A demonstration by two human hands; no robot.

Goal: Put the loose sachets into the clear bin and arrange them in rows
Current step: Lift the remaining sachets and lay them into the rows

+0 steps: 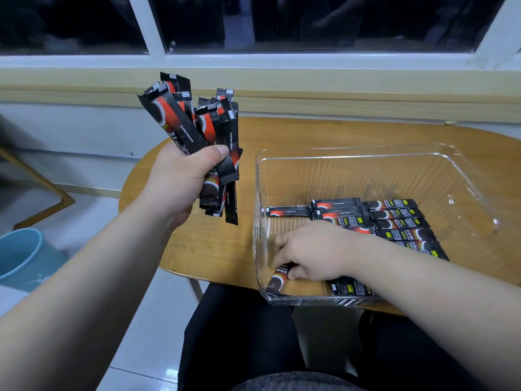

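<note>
My left hand [180,179] grips a bundle of black and red sachets [203,128] upright above the table's left part, beside the clear bin [366,156]. My right hand [315,249] is inside the bin near its front left corner, fingers pinching one sachet [277,280] against the bottom. Several sachets [394,218] lie flat in rows in the bin's middle and right part. One single sachet [287,211] lies apart toward the left wall. My right forearm hides part of the rows.
The bin stands on a rounded wooden table [214,244] under a window sill. A blue bucket [19,255] sits on the tiled floor at the left. My lap in dark trousers [239,334] is below the table's front edge.
</note>
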